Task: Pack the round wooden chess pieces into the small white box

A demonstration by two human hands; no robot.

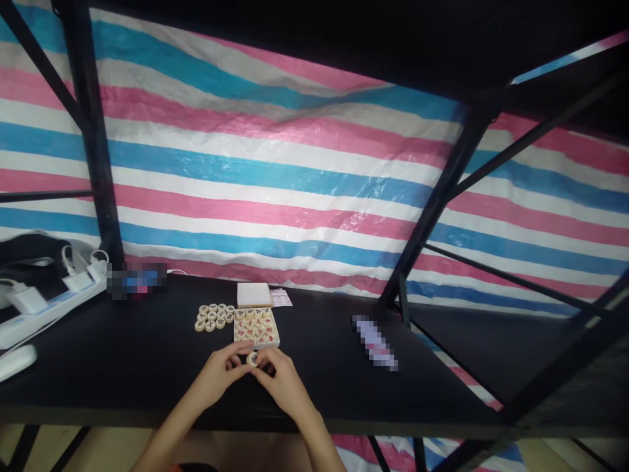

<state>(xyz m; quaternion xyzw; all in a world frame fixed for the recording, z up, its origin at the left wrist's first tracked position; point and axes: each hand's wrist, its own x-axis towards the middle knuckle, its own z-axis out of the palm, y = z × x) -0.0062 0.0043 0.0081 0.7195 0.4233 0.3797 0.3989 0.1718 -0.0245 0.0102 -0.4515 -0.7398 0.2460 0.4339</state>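
Note:
My left hand [219, 375] and my right hand [281, 378] meet over the black table [122, 367], both pinching one round pale chess piece [252, 358] between their fingertips. Just beyond them lies a small square box [256, 328] filled with round pieces marked in red. To its left, several loose round pieces [214, 316] lie in rows on the table. The box's pale lid [254, 295] lies flat behind the box.
A white power strip [44, 303] with plugged-in chargers sits at the left, a white oblong object [16, 361] near the left front edge. A small paper [281, 297] lies by the lid. Black shelf posts [93, 131] and diagonal braces [432, 203] rise before a striped tarp.

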